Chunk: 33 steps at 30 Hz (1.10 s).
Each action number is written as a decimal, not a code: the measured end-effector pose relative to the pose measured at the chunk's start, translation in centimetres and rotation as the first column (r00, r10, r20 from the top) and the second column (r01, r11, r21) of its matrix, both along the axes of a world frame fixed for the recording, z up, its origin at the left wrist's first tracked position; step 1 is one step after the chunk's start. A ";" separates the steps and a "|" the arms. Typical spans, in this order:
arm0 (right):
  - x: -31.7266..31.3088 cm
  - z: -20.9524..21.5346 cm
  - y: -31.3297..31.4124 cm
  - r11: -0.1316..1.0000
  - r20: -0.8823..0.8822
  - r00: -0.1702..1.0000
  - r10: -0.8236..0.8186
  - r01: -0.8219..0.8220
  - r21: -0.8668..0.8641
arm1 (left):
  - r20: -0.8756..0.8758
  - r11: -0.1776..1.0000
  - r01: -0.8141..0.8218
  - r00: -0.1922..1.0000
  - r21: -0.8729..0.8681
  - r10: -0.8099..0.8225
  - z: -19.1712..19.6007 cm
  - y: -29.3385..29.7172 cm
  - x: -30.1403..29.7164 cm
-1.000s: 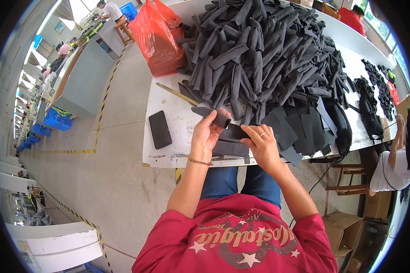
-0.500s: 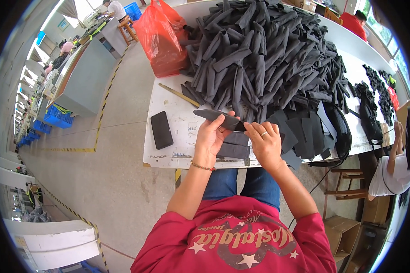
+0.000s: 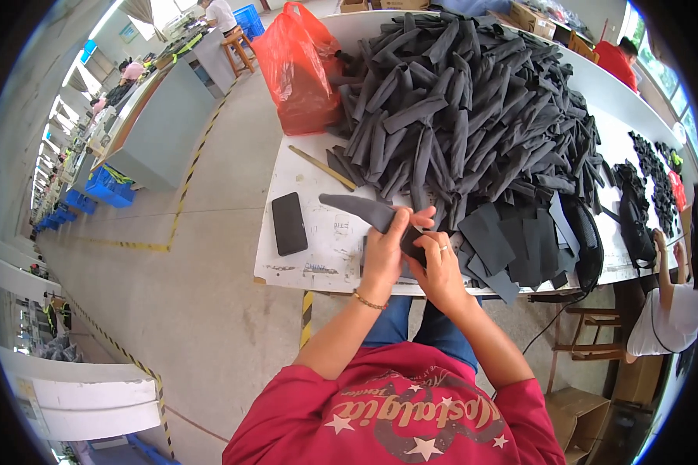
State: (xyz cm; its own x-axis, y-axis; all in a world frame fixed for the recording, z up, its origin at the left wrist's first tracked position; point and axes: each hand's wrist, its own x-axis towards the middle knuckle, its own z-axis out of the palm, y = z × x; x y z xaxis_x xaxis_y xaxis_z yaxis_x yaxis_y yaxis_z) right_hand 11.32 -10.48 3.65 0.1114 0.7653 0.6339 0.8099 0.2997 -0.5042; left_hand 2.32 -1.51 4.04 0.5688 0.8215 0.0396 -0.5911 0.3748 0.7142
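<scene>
A dark grey fabric tube (image 3: 354,207) is held above the front edge of the white table (image 3: 318,273). My left hand (image 3: 386,246) is closed round its middle, thumb on top, and the tapered end sticks out to the left. My right hand (image 3: 442,271) is closed on the tube's other end, close beside the left; its fingertips partly cover the fabric there. Just beyond my hands rises a large heap of similar dark fabric tubes (image 3: 473,108). Flat dark grey pieces (image 3: 526,246) lie to the right of my right hand.
A black phone (image 3: 289,225) and a wooden ruler (image 3: 322,167) lie on the left of the table, below a red plastic bag (image 3: 298,77). Black mesh items (image 3: 582,236) lie at right. A co-worker's hands (image 3: 665,252) are at the far right, near a wooden stool (image 3: 597,333).
My hands have come closer together, and the tube now juts further out to the left. My right hand has turned with its fingers curled in. The view has shifted slightly.
</scene>
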 end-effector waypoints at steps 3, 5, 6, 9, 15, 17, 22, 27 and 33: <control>0.2 -0.1 0.7 0.997 0.041 0.996 0.073 -0.072 -0.026 | -0.101 0.995 -0.082 0.991 0.055 0.087 -0.8 -0.9 0.0; 0.0 0.3 0.3 0.998 0.042 0.998 0.051 -0.050 -0.033 | -0.110 0.996 -0.090 0.990 0.005 0.091 -0.9 -0.7 -0.4; 0.2 0.4 -0.3 0.997 0.064 0.998 0.022 -0.017 -0.077 | -0.116 0.994 -0.099 0.989 -0.040 0.093 -0.5 -0.3 -0.5; 0.4 -0.5 -1.1 0.994 0.052 0.999 -0.015 0.020 -0.104 | -0.091 0.989 -0.125 0.987 0.080 0.132 0.5 0.4 -0.9; 0.2 1.2 -0.4 0.992 -0.047 0.997 0.058 -0.063 -0.109 | -0.053 0.999 -0.039 0.998 -0.022 0.038 -0.2 -1.4 0.0; 0.6 1.2 -1.3 0.985 0.003 1.000 0.030 -0.029 -0.170 | -0.037 0.995 -0.080 0.996 -0.055 0.078 -0.5 -0.4 -0.5; 2.0 0.9 -1.6 0.982 0.000 0.994 0.106 -0.104 -0.159 | 0.042 0.951 -0.084 0.994 -0.298 0.101 0.8 -0.4 -0.4; 3.2 2.1 -0.9 0.980 -0.064 0.982 0.176 -0.181 -0.083 | -0.025 0.970 -0.213 0.977 -0.119 0.212 2.4 1.4 -0.5; 2.9 2.2 0.1 0.978 -0.154 0.974 0.165 -0.182 -0.102 | 0.032 0.968 -0.161 0.985 -0.191 0.170 1.2 -0.5 0.6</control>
